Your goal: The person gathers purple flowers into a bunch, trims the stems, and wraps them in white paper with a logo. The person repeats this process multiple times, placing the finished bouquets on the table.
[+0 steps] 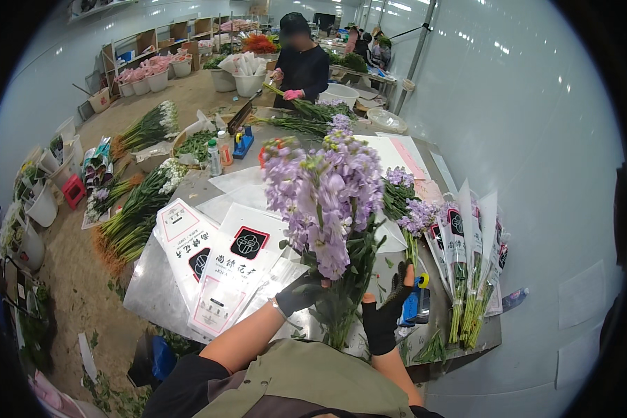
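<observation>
A large bunch of lilac stock flowers (324,204) stands upright before me, its leafy stems reaching down near my apron. My left hand (300,293), in a black glove with bare fingertips, is closed around the bunch's left side below the blooms. My right hand (389,303), gloved alike, is just right of the stems, thumb and fingers spread, holding nothing. Printed flower sleeves (240,261) lie on the metal table (149,282) at the left. More lilac stock (418,214) lies behind my right hand, beside wrapped bunches (465,266) in clear and white sleeves.
A blue tape dispenser (415,305) stands near my right hand; another (243,142) is farther back beside two bottles (219,151). White-flowered bunches (136,219) lie left of the table. A co-worker (303,68) in pink gloves handles stems across the table. A wall (543,209) bounds the right.
</observation>
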`<act>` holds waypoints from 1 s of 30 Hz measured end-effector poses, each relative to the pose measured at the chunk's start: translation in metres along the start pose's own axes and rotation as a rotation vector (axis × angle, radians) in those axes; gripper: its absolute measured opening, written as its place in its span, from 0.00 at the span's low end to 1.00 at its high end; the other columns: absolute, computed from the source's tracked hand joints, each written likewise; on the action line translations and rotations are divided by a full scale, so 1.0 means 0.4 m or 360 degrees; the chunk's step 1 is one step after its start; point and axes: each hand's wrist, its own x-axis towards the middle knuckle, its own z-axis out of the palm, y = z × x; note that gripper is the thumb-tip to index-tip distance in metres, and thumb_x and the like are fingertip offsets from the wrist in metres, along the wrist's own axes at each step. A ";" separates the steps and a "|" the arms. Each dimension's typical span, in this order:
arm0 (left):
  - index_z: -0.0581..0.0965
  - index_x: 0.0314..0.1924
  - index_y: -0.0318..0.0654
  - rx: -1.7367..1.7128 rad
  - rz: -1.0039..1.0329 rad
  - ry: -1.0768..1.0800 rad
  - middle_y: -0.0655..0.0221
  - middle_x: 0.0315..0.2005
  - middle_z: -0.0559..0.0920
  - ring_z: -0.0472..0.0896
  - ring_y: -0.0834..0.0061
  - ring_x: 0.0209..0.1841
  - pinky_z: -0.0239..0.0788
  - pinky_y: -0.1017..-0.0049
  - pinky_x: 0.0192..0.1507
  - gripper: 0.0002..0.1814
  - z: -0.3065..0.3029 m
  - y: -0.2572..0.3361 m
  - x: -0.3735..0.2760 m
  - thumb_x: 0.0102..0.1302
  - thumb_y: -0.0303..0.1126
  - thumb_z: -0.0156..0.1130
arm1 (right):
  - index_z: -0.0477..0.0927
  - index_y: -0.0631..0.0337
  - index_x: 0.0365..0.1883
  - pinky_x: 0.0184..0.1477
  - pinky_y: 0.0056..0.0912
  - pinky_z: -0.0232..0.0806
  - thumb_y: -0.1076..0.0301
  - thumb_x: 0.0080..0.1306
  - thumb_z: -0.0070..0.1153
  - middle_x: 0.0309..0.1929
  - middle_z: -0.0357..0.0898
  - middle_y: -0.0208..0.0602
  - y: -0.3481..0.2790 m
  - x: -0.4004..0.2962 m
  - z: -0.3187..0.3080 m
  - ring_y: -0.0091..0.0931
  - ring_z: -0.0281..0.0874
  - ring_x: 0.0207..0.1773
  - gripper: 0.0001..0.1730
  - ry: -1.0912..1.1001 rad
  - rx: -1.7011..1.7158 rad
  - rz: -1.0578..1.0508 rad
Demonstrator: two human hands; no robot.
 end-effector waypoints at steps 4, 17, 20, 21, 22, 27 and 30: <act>0.68 0.58 0.35 0.0368 0.0006 0.0016 0.64 0.51 0.74 0.73 0.74 0.52 0.66 0.73 0.54 0.23 -0.031 -0.007 0.015 0.62 0.23 0.55 | 0.41 0.66 0.71 0.70 0.37 0.44 0.52 0.58 0.61 0.70 0.49 0.51 0.020 -0.018 0.011 0.38 0.49 0.72 0.55 -0.0471 0.0296 0.0389; 0.65 0.59 0.35 0.0585 -0.0005 0.0381 0.65 0.48 0.77 0.77 0.75 0.49 0.70 0.75 0.52 0.23 0.021 0.018 0.019 0.64 0.23 0.56 | 0.63 0.64 0.57 0.51 0.32 0.65 0.72 0.55 0.57 0.46 0.74 0.41 -0.056 -0.026 0.097 0.32 0.73 0.49 0.30 -0.0407 0.0711 0.0554; 0.65 0.60 0.36 0.1125 0.0134 0.0654 0.67 0.50 0.76 0.76 0.73 0.52 0.68 0.70 0.55 0.25 0.087 0.041 0.018 0.64 0.26 0.58 | 0.71 0.64 0.49 0.48 0.30 0.66 0.71 0.60 0.54 0.40 0.78 0.38 -0.048 -0.014 0.066 0.29 0.76 0.44 0.18 -0.0251 0.0345 0.0500; 0.64 0.61 0.37 0.1144 0.0068 0.0549 0.66 0.51 0.76 0.75 0.73 0.53 0.67 0.69 0.56 0.26 0.069 0.026 0.015 0.65 0.27 0.58 | 0.72 0.64 0.48 0.48 0.30 0.67 0.70 0.60 0.54 0.40 0.78 0.39 -0.041 -0.012 0.062 0.29 0.76 0.45 0.17 -0.0240 0.0305 0.0462; 0.63 0.63 0.38 0.1162 0.0001 0.0443 0.66 0.52 0.75 0.73 0.73 0.55 0.65 0.68 0.58 0.26 0.038 0.006 0.011 0.65 0.28 0.57 | 0.71 0.65 0.49 0.48 0.31 0.67 0.70 0.60 0.55 0.40 0.78 0.40 -0.048 -0.005 0.055 0.30 0.76 0.44 0.19 -0.0277 0.0196 0.0325; 0.64 0.64 0.40 -0.0376 -0.0052 -0.0157 0.66 0.56 0.74 0.69 0.73 0.60 0.59 0.69 0.63 0.27 -0.005 -0.036 0.030 0.66 0.32 0.57 | 0.70 0.64 0.50 0.51 0.33 0.65 0.71 0.56 0.58 0.43 0.76 0.40 -0.035 -0.028 0.038 0.31 0.74 0.47 0.23 -0.0474 0.0145 0.0462; 0.62 0.66 0.38 0.1163 0.0078 -0.0278 0.65 0.63 0.67 0.66 0.73 0.62 0.54 0.71 0.65 0.37 -0.055 -0.079 0.062 0.59 0.35 0.66 | 0.68 0.62 0.54 0.54 0.33 0.64 0.72 0.53 0.60 0.46 0.73 0.40 -0.091 0.001 0.021 0.32 0.72 0.50 0.29 -0.0623 -0.0006 0.0424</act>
